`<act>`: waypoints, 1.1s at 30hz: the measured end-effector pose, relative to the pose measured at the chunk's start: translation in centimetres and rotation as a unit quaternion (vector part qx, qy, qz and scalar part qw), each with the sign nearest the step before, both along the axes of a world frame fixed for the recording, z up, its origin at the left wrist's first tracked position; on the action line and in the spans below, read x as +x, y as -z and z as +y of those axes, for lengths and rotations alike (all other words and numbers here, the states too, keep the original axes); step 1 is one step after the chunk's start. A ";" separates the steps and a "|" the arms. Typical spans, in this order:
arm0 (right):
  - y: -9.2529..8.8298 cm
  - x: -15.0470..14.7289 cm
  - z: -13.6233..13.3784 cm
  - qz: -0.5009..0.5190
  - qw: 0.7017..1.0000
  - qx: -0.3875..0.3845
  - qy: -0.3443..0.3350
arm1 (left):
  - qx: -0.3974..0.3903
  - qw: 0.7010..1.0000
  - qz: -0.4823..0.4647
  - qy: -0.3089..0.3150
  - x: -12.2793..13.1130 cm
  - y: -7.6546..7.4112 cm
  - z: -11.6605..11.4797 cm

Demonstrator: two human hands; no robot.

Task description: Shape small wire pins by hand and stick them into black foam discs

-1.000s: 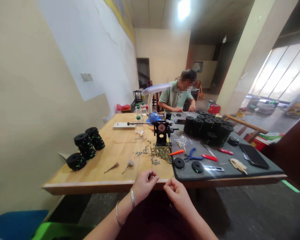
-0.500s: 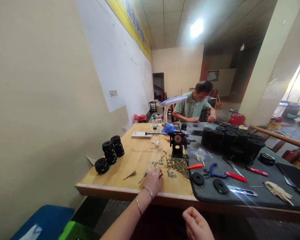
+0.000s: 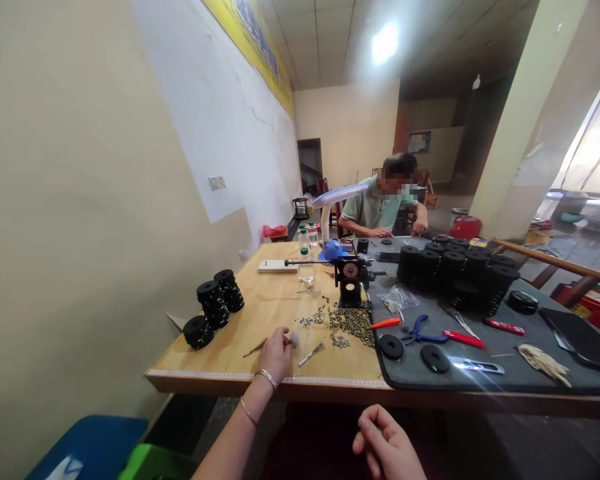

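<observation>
My left hand (image 3: 275, 355) rests low over the wooden table, its fingers curled in a pinch. Beside the fingertips is a small whitish tuft or blob (image 3: 294, 339), blurred; whether I hold it is unclear. A thin brush-like tool (image 3: 255, 349) lies just left of the hand, partly covered by it. To the right lies a second one, with a pale handle and frayed tip (image 3: 312, 354). My right hand (image 3: 384, 437) hovers in front of the table edge, fingers loosely curled; the inside of its grip is hidden. Loose small metallic pieces (image 3: 353, 322) form a pile beyond my left hand.
Behind the pile stands a black winding device (image 3: 351, 283) with a long rod. Black spools (image 3: 213, 303) stand at left, more (image 3: 455, 267) on the grey mat (image 3: 480, 377) with pliers (image 3: 420, 331). A co-worker (image 3: 383, 200) sits opposite, near a lamp (image 3: 333, 250).
My left hand has moved left, uncovering the pale-handled brush-like tool on its right. My right hand's fingers have loosened slightly. The view has shifted a little.
</observation>
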State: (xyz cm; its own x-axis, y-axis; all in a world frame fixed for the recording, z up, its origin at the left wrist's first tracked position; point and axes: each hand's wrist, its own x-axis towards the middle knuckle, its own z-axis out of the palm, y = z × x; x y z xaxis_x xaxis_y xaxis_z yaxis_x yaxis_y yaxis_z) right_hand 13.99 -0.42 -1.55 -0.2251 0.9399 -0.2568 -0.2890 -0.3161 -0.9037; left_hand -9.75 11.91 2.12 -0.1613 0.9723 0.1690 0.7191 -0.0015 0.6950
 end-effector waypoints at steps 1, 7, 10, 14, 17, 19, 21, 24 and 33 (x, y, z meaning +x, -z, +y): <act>0.1 0.0 0.0 0.002 1.000 0.010 0.002 | -0.003 1.000 -0.029 0.010 0.3 0.0 -0.4; -0.7 -0.7 -0.3 0.001 1.000 0.001 0.019 | -0.109 0.935 -0.305 0.146 4.0 -0.3 -7.2; -1.4 -1.0 -0.5 -0.009 1.000 -0.004 0.029 | -0.215 0.823 -0.501 0.160 6.2 0.2 -10.5; -1.9 -1.1 -0.6 -0.038 0.999 -0.012 0.029 | -0.272 0.768 -0.561 0.149 8.0 1.0 -12.1; -2.0 -1.0 -0.6 -0.054 0.998 -0.016 0.034 | -0.284 0.766 -0.555 0.154 8.5 1.2 -12.2; -1.9 -0.9 -0.6 -0.060 0.997 -0.014 0.037 | -0.284 0.771 -0.548 0.154 8.6 1.3 -12.2; -1.7 -0.9 -0.6 -0.065 0.997 -0.005 0.038 | -0.281 0.781 -0.538 0.151 8.6 1.4 -12.2; -1.4 -0.9 -0.6 -0.072 0.997 0.008 0.040 | -0.267 0.801 -0.513 0.156 8.7 1.8 -12.2; -1.3 -0.8 -0.6 -0.103 0.993 0.035 0.053 | -0.232 0.844 -0.449 0.179 9.1 2.2 -12.0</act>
State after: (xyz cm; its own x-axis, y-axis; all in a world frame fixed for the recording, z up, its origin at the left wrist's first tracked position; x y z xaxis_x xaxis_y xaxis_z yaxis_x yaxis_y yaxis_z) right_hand 13.18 -1.04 -0.28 -0.0735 0.9726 -0.2205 -0.1244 -0.2283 -0.9656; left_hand -0.62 -0.05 -0.04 0.2971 0.9137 -0.2772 -0.0874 0.3151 0.9450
